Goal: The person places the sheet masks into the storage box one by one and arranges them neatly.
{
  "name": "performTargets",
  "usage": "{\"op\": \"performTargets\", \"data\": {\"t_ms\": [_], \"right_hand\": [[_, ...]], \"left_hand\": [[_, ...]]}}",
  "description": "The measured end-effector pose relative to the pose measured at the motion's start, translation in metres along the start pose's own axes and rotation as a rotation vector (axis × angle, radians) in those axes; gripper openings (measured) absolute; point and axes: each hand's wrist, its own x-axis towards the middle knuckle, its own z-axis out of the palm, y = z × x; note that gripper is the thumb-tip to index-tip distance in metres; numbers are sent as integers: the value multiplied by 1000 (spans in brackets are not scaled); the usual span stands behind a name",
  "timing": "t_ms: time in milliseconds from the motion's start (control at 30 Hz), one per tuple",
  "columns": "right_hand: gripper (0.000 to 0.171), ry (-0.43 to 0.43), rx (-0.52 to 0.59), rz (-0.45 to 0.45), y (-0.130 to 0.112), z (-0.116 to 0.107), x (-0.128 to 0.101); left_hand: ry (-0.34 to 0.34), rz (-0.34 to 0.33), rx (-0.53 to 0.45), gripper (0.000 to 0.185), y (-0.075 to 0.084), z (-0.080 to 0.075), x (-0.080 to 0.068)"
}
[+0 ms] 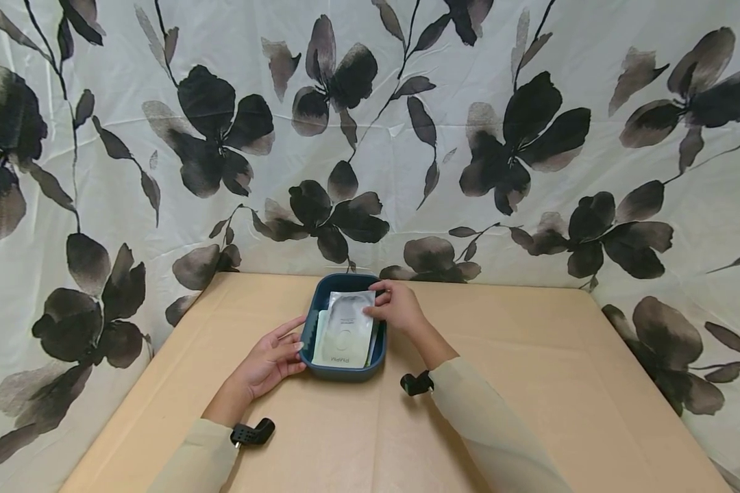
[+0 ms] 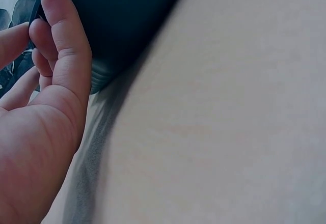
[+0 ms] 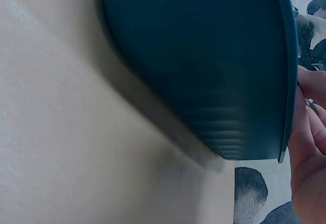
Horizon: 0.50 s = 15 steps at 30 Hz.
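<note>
Plainly, the left side of the scene belongs to the person's left hand (image 1: 271,361), which rests on the paper-covered table (image 1: 530,383) with its fingers fairly straight, their tips against the left wall of the dark teal tray (image 1: 344,373); the left wrist view shows the thumb (image 2: 66,46) lying flat on that outer wall, steadying rather than gripping. Moving to the middle, the tray sits near the far edge of the table, just in front of the floral curtain (image 1: 160,137), and it holds a pale sachet (image 1: 344,330) that lies on top, its printed face up, with the edge of at least one more packet peeking out beneath it. On the right, the right hand (image 1: 397,307) reaches over the tray's far right corner, fingers curled onto the upper right corner of the sachet and seemingly pinching it; the right wrist view shows only the tray's outer wall and fingertips at its rim. Judging from this, the sachet is already inside the tray, and what remains is to settle it flat and let go.
</note>
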Motion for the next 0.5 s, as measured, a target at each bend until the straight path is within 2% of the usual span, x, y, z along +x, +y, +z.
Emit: {"op": "performTargets", "data": {"t_ms": [300,500], "right_hand": [[48,-2,32,-19,-3,-4,0],[48,-1,-4,5,-7,-3,-3]], "left_hand": [[5,0,2,68,1,-1,1],[-9,-3,2,68,0,-2,1]]}}
